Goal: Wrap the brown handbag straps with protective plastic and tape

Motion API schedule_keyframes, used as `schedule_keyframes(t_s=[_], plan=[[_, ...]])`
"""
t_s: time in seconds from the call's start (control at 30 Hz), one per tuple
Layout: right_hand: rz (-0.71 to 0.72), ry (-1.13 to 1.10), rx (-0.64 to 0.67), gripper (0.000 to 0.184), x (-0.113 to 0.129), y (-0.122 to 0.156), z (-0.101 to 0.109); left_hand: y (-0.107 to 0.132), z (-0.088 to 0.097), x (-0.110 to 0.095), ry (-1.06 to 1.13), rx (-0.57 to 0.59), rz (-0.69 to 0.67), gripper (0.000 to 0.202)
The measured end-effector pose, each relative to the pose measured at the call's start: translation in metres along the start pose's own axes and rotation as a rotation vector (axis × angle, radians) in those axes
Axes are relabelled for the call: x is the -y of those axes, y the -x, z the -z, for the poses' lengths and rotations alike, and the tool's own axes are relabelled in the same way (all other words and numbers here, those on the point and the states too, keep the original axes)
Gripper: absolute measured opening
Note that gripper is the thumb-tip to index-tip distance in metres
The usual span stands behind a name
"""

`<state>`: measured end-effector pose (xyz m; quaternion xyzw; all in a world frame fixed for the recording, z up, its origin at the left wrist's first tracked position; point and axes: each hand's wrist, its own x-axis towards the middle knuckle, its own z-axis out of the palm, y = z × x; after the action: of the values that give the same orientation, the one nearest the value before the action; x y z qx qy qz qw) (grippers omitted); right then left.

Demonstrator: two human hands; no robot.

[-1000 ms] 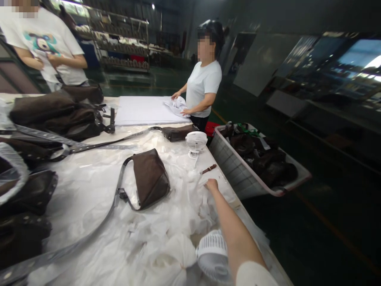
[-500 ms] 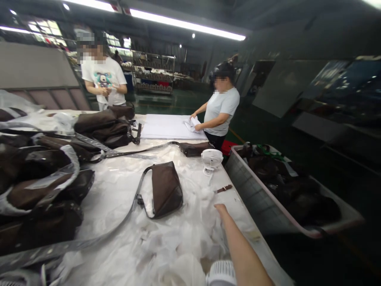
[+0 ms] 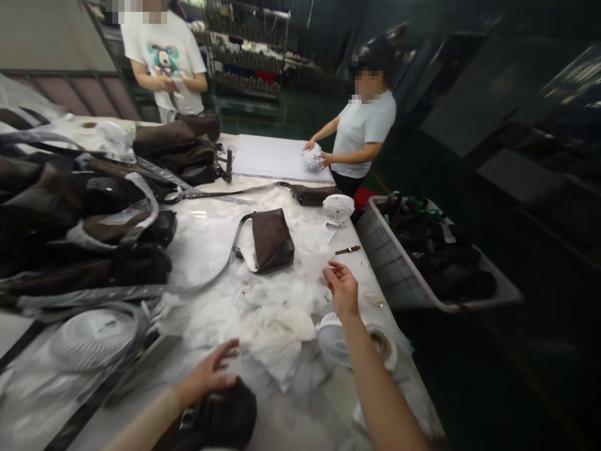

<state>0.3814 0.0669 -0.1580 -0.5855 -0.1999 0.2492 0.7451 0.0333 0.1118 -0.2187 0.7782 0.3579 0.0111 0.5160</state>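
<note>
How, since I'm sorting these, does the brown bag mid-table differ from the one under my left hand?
The brown leather shoulder bag lies on white plastic sheeting, while the darker bag sits at the near edge under the left hand. The first shows its whole body and a long strap; the second is cut off by the view, with only a metal buckle showing. Both look like leather bags.

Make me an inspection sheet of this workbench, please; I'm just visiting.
Surface: long table under crumpled white plastic.
Job's things: dark bag at the left hand.
Clutter: piled brown bags, small white fan, tape roll.
Hands: left open, fingers spread; right hand open, raised, holding nothing.
Cables: white cord under a second fan.
Surroundings: co-worker at a white board; grey bin of bags; shelves.
</note>
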Motion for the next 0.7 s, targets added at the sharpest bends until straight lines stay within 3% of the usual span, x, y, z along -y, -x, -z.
schedule_keyframes(t_s=[0.03,0.1,0.2,0.27,0.37,0.47,0.6,0.7], plan=[[-0.041,-0.009,0.068,0.042,0.0,0.032,-0.012,-0.007,0.004,-0.003,0.065,-0.018,-0.014,0.075],[-0.114,0.002,0.182,0.039,-0.002,0.086,-0.03,-0.02,0.012,-0.013,0.313,-0.17,-0.157,0.092],[-0.205,0.043,0.316,0.036,-0.01,0.134,-0.044,-0.023,0.019,-0.034,0.392,-0.151,-0.316,0.099],[-0.249,0.056,0.363,0.035,-0.015,0.148,-0.048,-0.014,0.02,-0.042,0.443,-0.086,-0.262,0.076],[-0.348,0.006,0.294,0.04,-0.027,0.164,-0.05,0.008,0.014,-0.037,0.648,-0.047,-0.083,0.039],[-0.509,-0.137,0.286,0.047,-0.045,0.189,-0.054,0.026,0.007,-0.023,0.877,-0.059,0.059,0.035],[-0.748,-0.415,0.545,0.06,-0.072,0.232,-0.059,0.038,0.006,-0.012,1.013,-0.136,0.209,0.031],[-0.766,-0.36,0.486,0.047,-0.085,0.251,-0.061,0.04,0.014,-0.014,1.081,-0.155,0.257,0.025]])
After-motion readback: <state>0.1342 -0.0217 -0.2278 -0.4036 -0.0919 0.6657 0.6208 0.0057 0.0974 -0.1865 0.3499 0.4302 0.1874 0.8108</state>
